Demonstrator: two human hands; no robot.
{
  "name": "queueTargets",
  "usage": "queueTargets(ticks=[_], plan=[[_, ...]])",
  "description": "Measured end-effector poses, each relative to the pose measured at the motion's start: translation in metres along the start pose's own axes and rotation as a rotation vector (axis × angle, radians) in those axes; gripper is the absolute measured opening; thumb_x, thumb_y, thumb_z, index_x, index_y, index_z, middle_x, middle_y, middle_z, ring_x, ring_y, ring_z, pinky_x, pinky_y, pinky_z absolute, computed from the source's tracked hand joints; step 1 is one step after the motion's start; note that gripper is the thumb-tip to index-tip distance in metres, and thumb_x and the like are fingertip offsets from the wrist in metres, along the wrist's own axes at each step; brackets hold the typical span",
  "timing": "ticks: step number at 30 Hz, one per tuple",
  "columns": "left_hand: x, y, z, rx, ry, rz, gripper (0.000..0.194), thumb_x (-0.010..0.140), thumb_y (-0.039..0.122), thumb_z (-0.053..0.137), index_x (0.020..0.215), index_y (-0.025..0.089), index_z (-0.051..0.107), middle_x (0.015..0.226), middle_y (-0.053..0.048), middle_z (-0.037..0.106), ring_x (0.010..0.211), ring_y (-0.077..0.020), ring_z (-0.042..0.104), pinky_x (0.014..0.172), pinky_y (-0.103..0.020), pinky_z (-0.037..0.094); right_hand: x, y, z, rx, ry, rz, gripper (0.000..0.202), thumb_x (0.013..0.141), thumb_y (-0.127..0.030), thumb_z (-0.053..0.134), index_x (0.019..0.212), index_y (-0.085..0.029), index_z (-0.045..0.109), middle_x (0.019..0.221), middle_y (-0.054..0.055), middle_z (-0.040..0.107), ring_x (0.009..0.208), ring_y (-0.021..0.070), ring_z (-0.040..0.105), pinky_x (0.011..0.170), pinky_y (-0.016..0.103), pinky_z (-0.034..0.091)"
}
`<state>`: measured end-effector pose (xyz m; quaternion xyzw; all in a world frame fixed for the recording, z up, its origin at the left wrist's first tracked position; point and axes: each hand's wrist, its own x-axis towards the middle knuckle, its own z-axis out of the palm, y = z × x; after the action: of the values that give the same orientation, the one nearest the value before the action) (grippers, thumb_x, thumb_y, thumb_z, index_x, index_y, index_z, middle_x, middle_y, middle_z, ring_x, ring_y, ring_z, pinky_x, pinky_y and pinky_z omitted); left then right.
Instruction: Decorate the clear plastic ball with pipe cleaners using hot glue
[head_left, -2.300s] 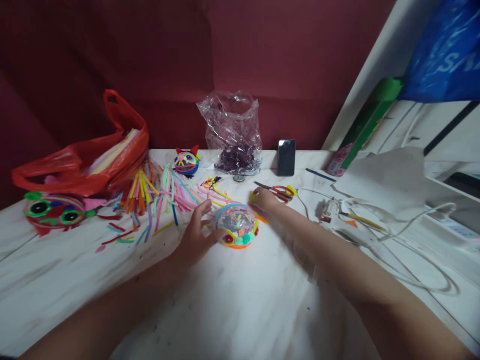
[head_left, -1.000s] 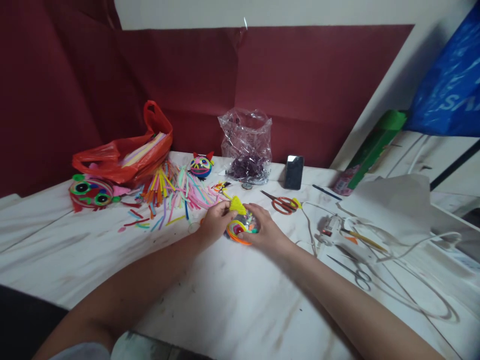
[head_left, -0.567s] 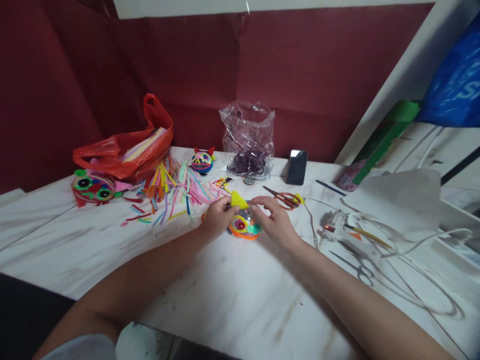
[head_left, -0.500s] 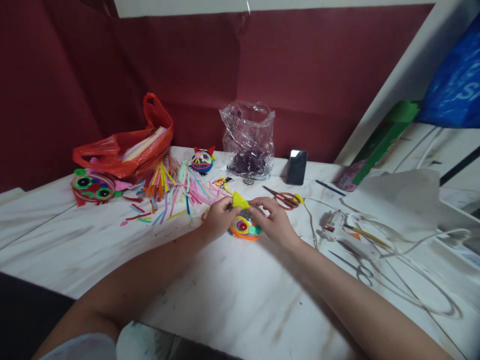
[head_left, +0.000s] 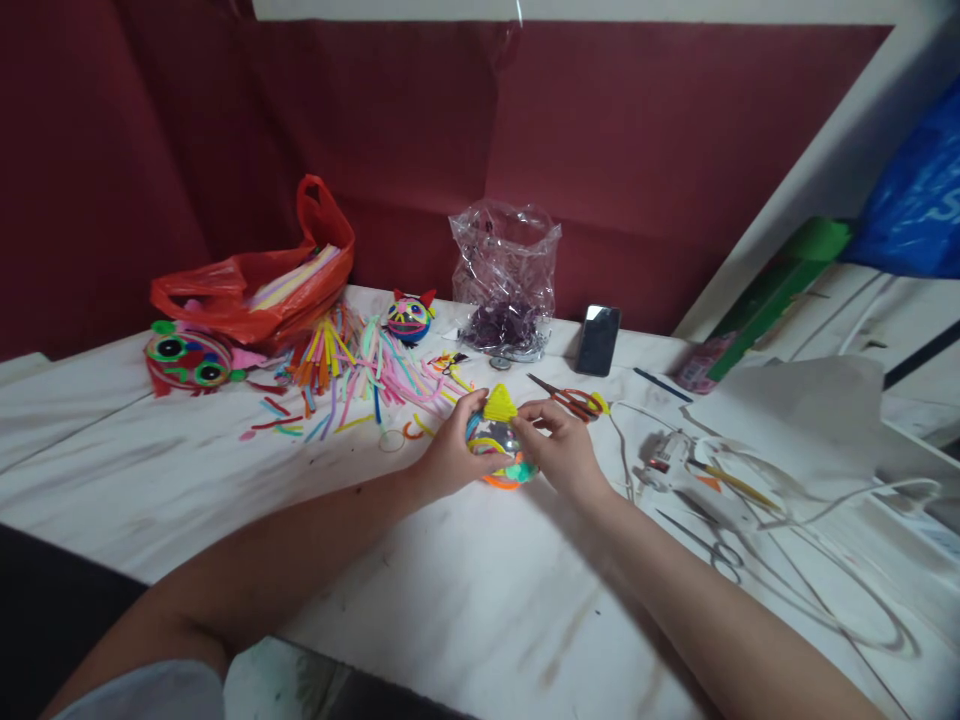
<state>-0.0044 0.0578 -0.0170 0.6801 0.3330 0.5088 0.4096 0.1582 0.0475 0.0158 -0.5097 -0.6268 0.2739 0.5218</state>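
A clear round ball [head_left: 505, 434] trimmed with coloured pipe cleaners sits on the table in front of me, an orange strip round its lower part. My left hand [head_left: 453, 452] is wrapped round its left side, the thumb across the front. On top stands a yellow ridged triangle [head_left: 499, 404], apparently made of pipe cleaner. My right hand [head_left: 561, 442] pinches the triangle's lower right corner between thumb and forefinger. The hands partly hide the ball's face.
Orange-handled scissors [head_left: 574, 400] lie just behind my right hand. Cut pipe cleaners [head_left: 375, 375] and a red bag [head_left: 262, 300] are on the left. At right are a glue gun [head_left: 667, 460], its cord and metal scissors [head_left: 709, 545]. A phone [head_left: 598, 340] leans at the back.
My left hand has let go of the yellow triangle's left side and moved down round the ball. My right hand stays at the triangle. The view has shifted slightly.
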Motion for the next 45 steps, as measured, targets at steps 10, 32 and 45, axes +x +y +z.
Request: queueTargets(ticks=[10, 32, 45], plan=[[-0.001, 0.000, 0.000, -0.071, 0.040, -0.034, 0.049, 0.074, 0.032, 0.068, 0.117, 0.017, 0.050, 0.116, -0.010, 0.060, 0.111, -0.0235, 0.056, 0.095, -0.034, 0.043, 0.002, 0.000, -0.005, -0.148, -0.040, -0.158, 0.011, 0.074, -0.030, 0.057, 0.067, -0.021, 0.057, 0.073, 0.004, 0.060, 0.071, 0.0195, 0.056, 0.061, 0.031, 0.045], [0.017, -0.003, -0.009, -0.017, 0.119, -0.115, 0.018, 0.076, 0.036, 0.058, 0.078, 0.018, 0.058, 0.067, 0.004, 0.055, 0.064, -0.0116, 0.050, 0.061, -0.023, 0.040, 0.018, 0.003, -0.016, 0.389, -0.074, 0.211, 0.034, 0.061, -0.049, 0.072, 0.074, -0.019, 0.065, 0.077, 0.003, 0.068, 0.071, 0.0159, 0.060, 0.072, 0.032, 0.047], [0.013, 0.000, -0.013, -0.020, 0.129, -0.223, 0.025, 0.076, 0.042, 0.060, 0.086, 0.019, 0.061, 0.076, 0.001, 0.064, 0.072, -0.0153, 0.059, 0.069, -0.027, 0.047, 0.028, -0.013, -0.041, 0.283, 0.008, 0.164, 0.015, 0.066, -0.032, 0.065, 0.073, -0.018, 0.065, 0.070, 0.000, 0.064, 0.067, 0.0132, 0.057, 0.070, 0.030, 0.047]])
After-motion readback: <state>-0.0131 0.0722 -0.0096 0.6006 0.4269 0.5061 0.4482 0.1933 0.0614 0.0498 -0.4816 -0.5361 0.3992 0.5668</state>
